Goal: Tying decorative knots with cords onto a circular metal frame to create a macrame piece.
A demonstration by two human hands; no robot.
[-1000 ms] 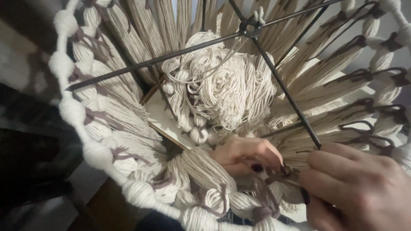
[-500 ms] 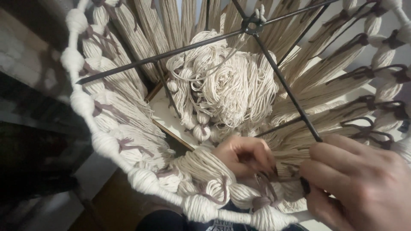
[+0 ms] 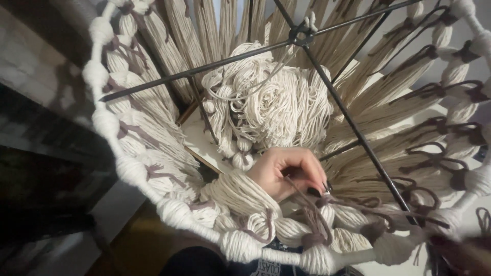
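Observation:
A round wire frame (image 3: pixel 327 97) with black spokes is in front of me. Its rim (image 3: pixel 130 171) is wrapped in thick cream cord bundles tied with mauve yarn. My left hand (image 3: pixel 286 171) reaches inside the frame near its lower edge. Its fingertips, with dark nails, pinch strands of mauve yarn (image 3: pixel 312 212) that run down to a knot on a cream bundle. My right hand (image 3: pixel 463 255) shows only as a dark blur at the bottom right corner, so its grip is unreadable.
A heap of loose cream cord (image 3: pixel 271 107) lies inside the frame on a pale board (image 3: pixel 197 140). Long cream tassels (image 3: pixel 399 97) fan out along the frame's walls. A dark shelf or hearth (image 3: pixel 36 168) stands at the left, above wooden floor (image 3: pixel 138 245).
My right hand has pulled away from the yarn by my left fingers to the bottom right corner. The view has shifted, and the left hand keeps its pinch on the yarn.

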